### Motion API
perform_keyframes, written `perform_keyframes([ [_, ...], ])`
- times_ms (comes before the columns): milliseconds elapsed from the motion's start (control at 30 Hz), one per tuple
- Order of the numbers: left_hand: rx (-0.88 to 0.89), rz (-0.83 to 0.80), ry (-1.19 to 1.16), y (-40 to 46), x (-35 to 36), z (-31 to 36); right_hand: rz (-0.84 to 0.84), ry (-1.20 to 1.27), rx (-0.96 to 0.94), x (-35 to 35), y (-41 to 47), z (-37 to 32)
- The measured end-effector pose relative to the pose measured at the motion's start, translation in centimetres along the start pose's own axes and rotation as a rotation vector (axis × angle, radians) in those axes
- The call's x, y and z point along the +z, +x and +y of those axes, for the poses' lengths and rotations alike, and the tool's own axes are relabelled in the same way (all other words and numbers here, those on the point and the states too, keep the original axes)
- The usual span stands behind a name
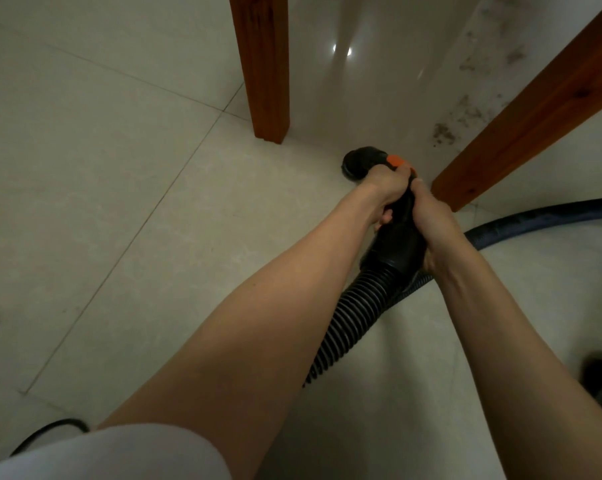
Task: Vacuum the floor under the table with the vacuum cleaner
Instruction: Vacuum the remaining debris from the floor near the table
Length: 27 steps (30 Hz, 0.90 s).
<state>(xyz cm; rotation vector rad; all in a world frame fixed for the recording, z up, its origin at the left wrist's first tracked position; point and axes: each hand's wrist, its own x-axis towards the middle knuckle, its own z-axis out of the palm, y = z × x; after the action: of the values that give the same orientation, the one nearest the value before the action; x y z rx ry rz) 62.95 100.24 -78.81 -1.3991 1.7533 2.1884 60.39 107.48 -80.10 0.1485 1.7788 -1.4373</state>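
Head view: at the lower left edge a thin black cable is seen on the tiled floor. A wooden table leg stands upright left of centre. The vacuum cleaner handle is gripped by the left hand near its orange button, its nozzle close to the floor between the legs. The right hand is wrapped round the handle just behind. A second table leg slants at right, beside dirt specks.

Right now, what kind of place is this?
Probably a room in a home, seen at floor level under a table: pale glossy floor tiles, reddish wooden table legs, dirt specks between them. Both hands hold a black vacuum hose by its grip.
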Motion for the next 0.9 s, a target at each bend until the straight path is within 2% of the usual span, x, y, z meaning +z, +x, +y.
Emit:
perform_keyframes([
  [133,-0.009,-0.011,0.009,-0.1,1.1,-0.3,-0.022,-0.017,0.029,-1.4,-0.1,0.3],
  [300,0.012,0.054,-0.02,-0.2,1.6,-0.6,-0.207,0.111,0.117,-2.9,-1.0,0.2],
  [433,0.023,0.106,0.019,0.0,1.8,-1.8,-0.283,0.042,0.134,-3.7,-1.4,0.7],
  [600,0.058,0.044,-0.031,-0.1,2.5,-1.7,-0.14,0.024,0.048,-3.7,-1.0,0.7],
  [767,0.022,-0.035,0.03,-0.8,3.7,-0.8,0.055,-0.004,0.006,-3.8,0.0,0.8],
  [900,0.002,-0.054,0.049,-1.1,4.3,-0.8,0.038,-0.014,0.018,-4.7,-0.2,1.1],
])
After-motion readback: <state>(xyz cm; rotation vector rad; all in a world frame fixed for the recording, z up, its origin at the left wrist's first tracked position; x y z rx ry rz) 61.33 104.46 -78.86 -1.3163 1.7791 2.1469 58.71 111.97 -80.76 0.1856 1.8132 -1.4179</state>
